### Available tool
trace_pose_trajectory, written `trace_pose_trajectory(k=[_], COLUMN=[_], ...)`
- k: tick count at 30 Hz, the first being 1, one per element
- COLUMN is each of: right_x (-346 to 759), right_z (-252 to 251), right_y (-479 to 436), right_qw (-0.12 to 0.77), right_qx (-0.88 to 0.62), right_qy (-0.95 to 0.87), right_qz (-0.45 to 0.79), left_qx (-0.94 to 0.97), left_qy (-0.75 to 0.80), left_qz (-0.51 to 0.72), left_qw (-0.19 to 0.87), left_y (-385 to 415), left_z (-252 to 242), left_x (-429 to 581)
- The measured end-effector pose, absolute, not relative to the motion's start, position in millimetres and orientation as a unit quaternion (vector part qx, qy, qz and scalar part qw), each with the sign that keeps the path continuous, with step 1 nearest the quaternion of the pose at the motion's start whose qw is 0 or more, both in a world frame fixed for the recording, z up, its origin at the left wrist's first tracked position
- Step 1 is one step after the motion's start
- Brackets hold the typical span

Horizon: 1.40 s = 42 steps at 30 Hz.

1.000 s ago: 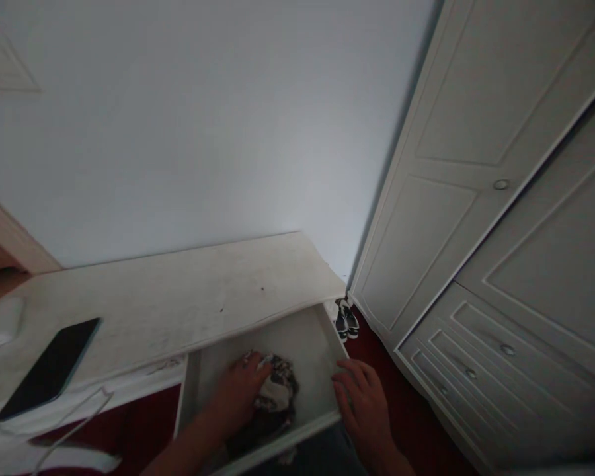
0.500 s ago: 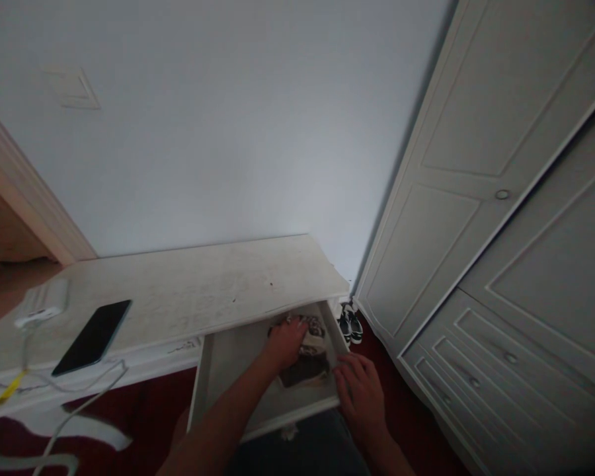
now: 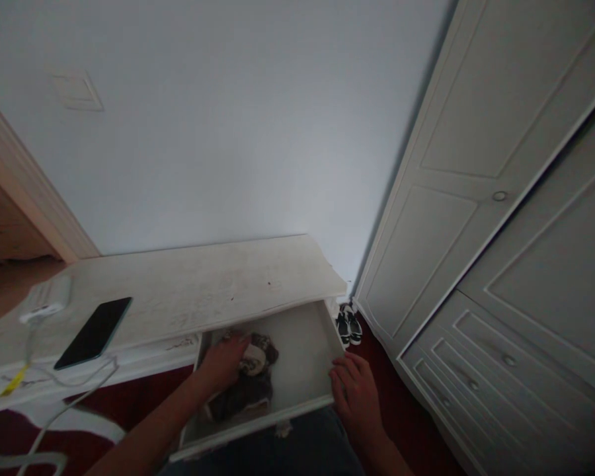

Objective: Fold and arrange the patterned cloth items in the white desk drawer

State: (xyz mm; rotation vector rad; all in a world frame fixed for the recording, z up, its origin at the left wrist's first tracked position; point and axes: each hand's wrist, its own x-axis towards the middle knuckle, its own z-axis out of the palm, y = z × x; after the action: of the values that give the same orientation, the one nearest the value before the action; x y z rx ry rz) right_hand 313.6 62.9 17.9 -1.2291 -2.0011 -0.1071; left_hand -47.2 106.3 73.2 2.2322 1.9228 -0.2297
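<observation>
A white drawer [image 3: 305, 344] stands pulled out from under a white desk top [image 3: 193, 291]. Inside it lies a bundle of dark patterned cloth [image 3: 250, 380]. My left hand [image 3: 223, 362] reaches into the drawer's left part and rests on the cloth, fingers curled over it. My right hand [image 3: 354, 393] is at the drawer's front right corner, fingers bent over the rim.
A black phone [image 3: 93, 332] and a white charger block [image 3: 47, 297] with cables lie on the desk's left end. A pair of dark shoes [image 3: 347, 325] stands on the red floor beside a tall white wardrobe [image 3: 480, 264] with drawers at the right.
My left hand and the cloth moved from the drawer's back right to its left side. The drawer has come further out. My right hand stays at the front right corner.
</observation>
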Motion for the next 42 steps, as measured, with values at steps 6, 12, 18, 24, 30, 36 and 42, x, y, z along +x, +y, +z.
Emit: trace_pose_trajectory(k=[6,12,18,24,30,36,42], right_x=[300.0,240.1,201.9,168.0,90.1,48.5,56.3], right_z=[36.1,73.7,65.4,48.9,39.7,46.6,55.7], right_y=[72.2,110.1,137.2,172.3,197.9,192.5,166.8], right_qw=[0.306,0.060,0.019,0.046,0.103,0.104,-0.048], right_qx=[-0.498,-0.521,-0.526,-0.484,-0.351,-0.225,-0.130], right_qy=[-0.808,-0.845,-0.837,-0.866,-0.923,-0.958,-0.949], right_qz=[-0.076,0.101,0.151,0.111,0.116,0.142,0.285], left_qx=[0.737,0.803,0.833,0.766,0.673,0.670,0.591], left_qy=[0.673,0.586,0.520,0.613,0.663,0.654,0.686], left_qz=[-0.051,-0.005,-0.004,0.135,0.326,0.350,0.414], left_qw=[0.049,0.112,0.190,0.137,-0.012,-0.013,0.096], left_y=[141.6,156.0,111.7,6.1,-28.9,-22.1,-27.1], left_z=[77.2,76.7,86.8,25.6,-39.7,-45.5,-34.5], left_x=[0.5,68.2,3.0,-96.3,-105.4,-97.6,-88.5])
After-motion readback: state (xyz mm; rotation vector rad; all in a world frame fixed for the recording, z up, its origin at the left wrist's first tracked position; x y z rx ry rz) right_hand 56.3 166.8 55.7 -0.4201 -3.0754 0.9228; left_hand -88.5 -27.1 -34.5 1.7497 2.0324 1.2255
